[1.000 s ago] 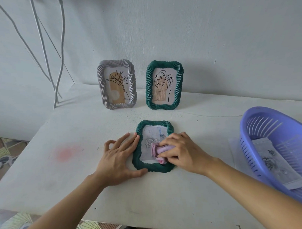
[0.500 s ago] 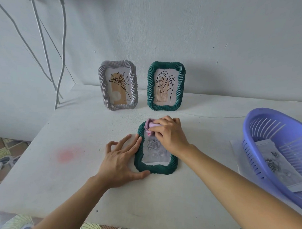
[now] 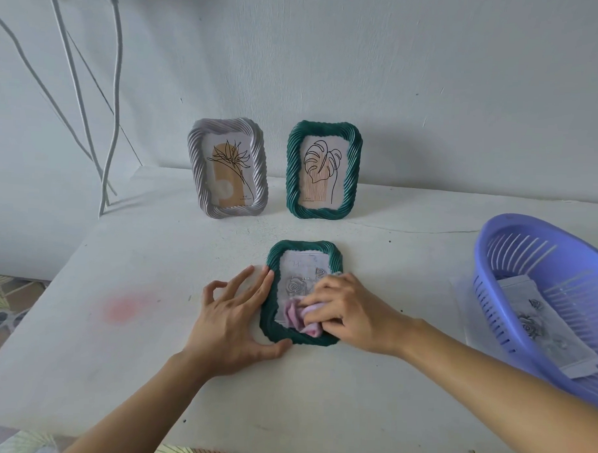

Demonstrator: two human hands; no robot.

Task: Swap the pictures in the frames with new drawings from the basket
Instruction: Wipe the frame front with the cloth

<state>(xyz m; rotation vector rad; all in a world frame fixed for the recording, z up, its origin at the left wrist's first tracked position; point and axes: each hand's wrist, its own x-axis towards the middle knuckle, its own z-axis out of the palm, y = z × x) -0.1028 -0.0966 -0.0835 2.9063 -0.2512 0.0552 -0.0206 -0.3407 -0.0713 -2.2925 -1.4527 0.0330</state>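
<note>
Three frames on the white table [image 3: 150,373]. Two upright at the far side, near the wall [image 3: 431,95]: grey frame [image 3: 227,168] at left, standing green frame [image 3: 323,171] just right of it, a narrow gap between their edges, not touching. Third one, the lying green frame [image 3: 303,247], flat at the near middle, well apart from the other two, with a band of table top between. Rose drawing [image 3: 297,284] visible in its window. Left hand [image 3: 235,320] flat on the table against the left edge of this frame: fingers mostly straight and spread, forefinger along the rim, thumb at the near left corner, gripping nothing. Right hand [image 3: 352,313] over the near right part of the frame, fingers curled around a pink cloth [image 3: 299,316] and pressing it on the window; right rim mostly hidden under this hand. Purple basket [image 3: 503,267] at the right side, partly cut by the picture border, well apart from the lying frame, with open table top between basket and right wrist. Inside it a loose drawing [image 3: 538,326] with grey roses, flat on the bottom. Under the basket a pale sheet [image 3: 461,296], its left edge sticking out. Left of the left hand a wide stretch of table up to the left edge, marked only by a faint pink stain [image 3: 123,308]. White cables [image 3: 114,101] hanging along the wall at far left, ends near the far left corner of the table. Near table edge just below both forearms.
</note>
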